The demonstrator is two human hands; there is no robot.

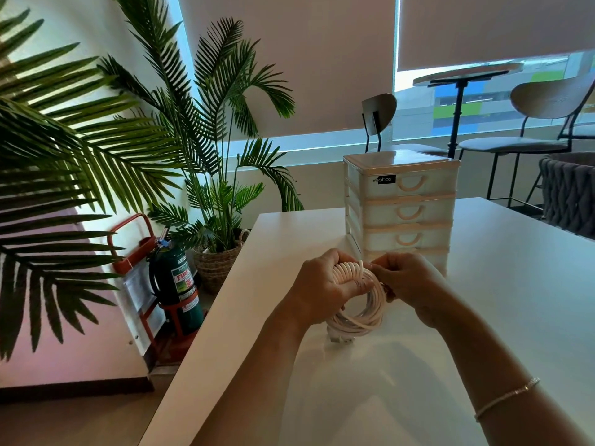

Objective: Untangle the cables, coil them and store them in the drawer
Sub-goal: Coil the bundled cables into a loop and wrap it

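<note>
Both hands work one white cable coil (357,304) just above the table (483,284), near the closed drawer unit (402,207). Our left hand (322,284) grips the bundled loops, fingers curled round them; our right hand (405,281) pinches the loose end wrapped across the top. We judge the cable light, springy and apt to unwind, so we should hold it at the wrapped section
</note>
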